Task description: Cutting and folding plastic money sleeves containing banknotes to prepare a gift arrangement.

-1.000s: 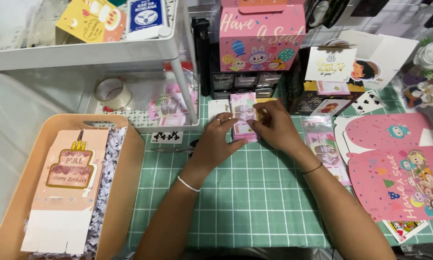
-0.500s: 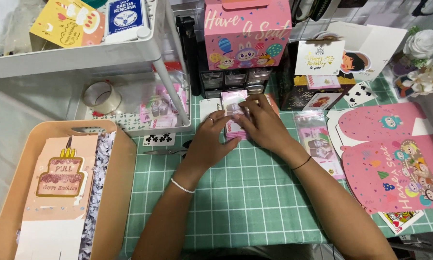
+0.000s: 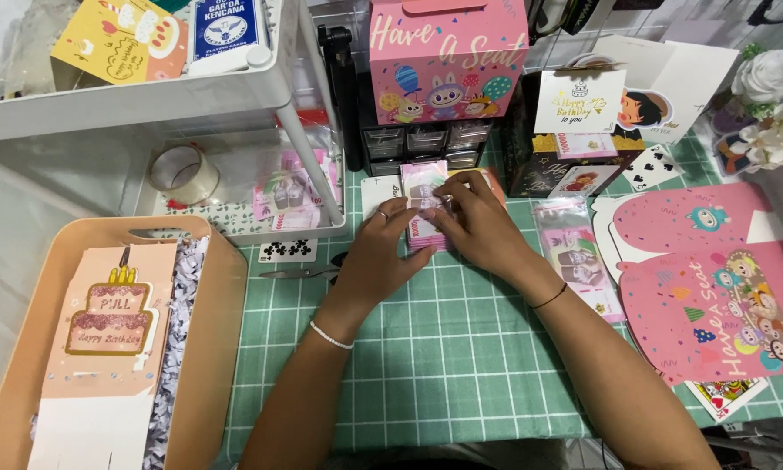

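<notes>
As both of our hands meet at the far middle of the table, we hold a small stack of pink paper notes [image 3: 423, 207] between them on the green cutting mat with a white grid [image 3: 443, 348]. Our left hand [image 3: 381, 252] pinches the left edge of the stack with thumb and bent fingers, and our right hand [image 3: 476, 222] covers its right side with fingers curled on top. Just behind the stack stands a pink cardboard gift box with cartoon figures [image 3: 448, 48]. A flat pink cardboard sheet with the same figures [image 3: 713, 296] lies to the right. At the left, a beige plastic tray [image 3: 213, 287] holds a peach birthday card with a cake picture [image 3: 108, 322] on shredded paper. A roll of clear tape [image 3: 182, 172] sits under the white shelf [image 3: 147, 96].
</notes>
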